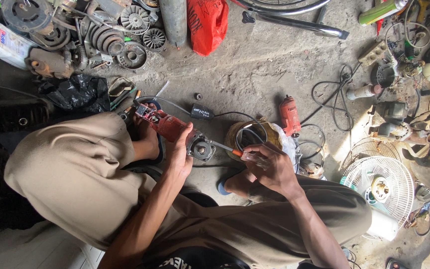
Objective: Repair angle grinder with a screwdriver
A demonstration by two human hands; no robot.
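Gripped tight — red grinder [175, 132], screwdriver [245, 155] — dusty concrete floor [255, 65].

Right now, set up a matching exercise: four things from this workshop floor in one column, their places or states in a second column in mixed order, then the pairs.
Things
1. red angle grinder
2. screwdriver
3. red plastic bag
4. white fan guard

Places
A. flat on the floor at the right
B. gripped by the right hand, tip at the grinder head
C. top centre, beside a grey cylinder
D. held by the left hand

Pairs: 1-D, 2-B, 3-C, 4-A
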